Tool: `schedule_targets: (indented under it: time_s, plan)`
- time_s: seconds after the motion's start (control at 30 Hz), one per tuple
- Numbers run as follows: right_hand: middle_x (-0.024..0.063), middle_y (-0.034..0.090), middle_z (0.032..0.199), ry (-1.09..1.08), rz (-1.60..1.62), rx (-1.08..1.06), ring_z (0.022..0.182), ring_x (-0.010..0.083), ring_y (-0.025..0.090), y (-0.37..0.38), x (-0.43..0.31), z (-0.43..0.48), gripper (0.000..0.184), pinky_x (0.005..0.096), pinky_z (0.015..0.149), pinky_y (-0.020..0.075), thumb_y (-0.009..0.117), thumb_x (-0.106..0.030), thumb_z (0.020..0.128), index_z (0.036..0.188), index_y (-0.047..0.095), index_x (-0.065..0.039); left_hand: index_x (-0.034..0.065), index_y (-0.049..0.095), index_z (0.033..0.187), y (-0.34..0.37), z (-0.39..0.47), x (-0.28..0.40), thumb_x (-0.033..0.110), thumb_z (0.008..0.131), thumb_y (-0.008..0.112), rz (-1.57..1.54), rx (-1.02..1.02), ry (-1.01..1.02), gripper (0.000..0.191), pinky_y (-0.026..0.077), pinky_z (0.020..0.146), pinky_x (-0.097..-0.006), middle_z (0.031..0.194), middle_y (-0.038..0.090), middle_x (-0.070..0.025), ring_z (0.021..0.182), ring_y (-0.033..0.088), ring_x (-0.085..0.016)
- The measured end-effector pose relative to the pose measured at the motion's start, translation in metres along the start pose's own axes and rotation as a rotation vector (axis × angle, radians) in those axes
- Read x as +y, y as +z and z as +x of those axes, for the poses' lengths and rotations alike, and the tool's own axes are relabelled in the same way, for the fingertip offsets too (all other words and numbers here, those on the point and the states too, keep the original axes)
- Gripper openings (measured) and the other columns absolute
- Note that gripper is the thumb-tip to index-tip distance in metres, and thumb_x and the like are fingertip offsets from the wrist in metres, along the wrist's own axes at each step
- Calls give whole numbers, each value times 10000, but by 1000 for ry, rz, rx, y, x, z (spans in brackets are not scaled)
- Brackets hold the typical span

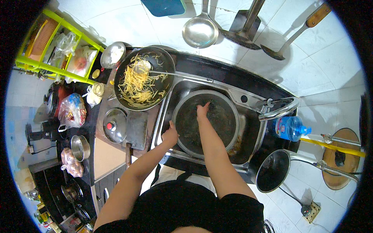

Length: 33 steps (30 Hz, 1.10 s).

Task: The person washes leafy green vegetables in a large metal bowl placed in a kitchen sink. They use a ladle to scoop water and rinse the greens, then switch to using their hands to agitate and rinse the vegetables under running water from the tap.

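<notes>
A wide, round dark pan (186, 131) with a grey rim sits in the stainless-steel sink (250, 137). At its left rim is my left hand (170, 136), fingers curled over the edge and thumb pointing up along it. My right hand (203, 111) reaches inside, low over the pan's dark inner face towards its far side. A dark, speckled patch shows by those fingertips; whether it is a scrubber in the hand or a mark on the pan is unclear. The chrome faucet (279, 109) is to the right of the pan.
Left of the sink, a frying pan (160, 61) holds shredded yellow food and a ladle, its handle reaching over the sink's edge. Nearby are a glass lid (115, 131) and a cleaver (137, 128). A water bottle (287, 128) and a black pot (273, 171) stand right.
</notes>
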State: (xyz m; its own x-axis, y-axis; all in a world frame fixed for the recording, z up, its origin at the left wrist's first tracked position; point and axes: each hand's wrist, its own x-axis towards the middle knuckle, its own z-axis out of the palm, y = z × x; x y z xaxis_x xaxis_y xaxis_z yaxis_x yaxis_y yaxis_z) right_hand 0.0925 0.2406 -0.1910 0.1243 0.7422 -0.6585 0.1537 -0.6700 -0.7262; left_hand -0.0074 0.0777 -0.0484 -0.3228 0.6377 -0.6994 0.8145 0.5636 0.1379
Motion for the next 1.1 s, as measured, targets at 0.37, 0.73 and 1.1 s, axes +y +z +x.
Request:
schedule_targets:
  time_s: [0.37,0.73,1.1]
  plan:
    - [176,417,1261,-353,-455,-700,1161,295,397,-8,59,-62,558,335,944,319,467,-77,712,1264,385,-57,-41,-44,1327,3,0,2,205,788,561,-10,-21,-8,847,464,710,-406,1173,477,-194,883,582,-307]
    - [150,461,1204,-270,-1849,-762,1077,320,451,-124,26,-148,393,422,801,398,522,-194,767,1151,525,-108,-6,-30,1341,6,-2,0,233,800,537,15,75,-12,819,472,589,-392,850,612,-136,717,605,-277]
    - [157,398,1170,-296,-2212,71,977,290,406,-115,11,-37,258,362,614,378,500,-204,820,1023,593,-76,15,18,1350,15,-1,1,148,755,509,-133,137,-38,783,469,599,-410,974,576,-160,759,598,-302]
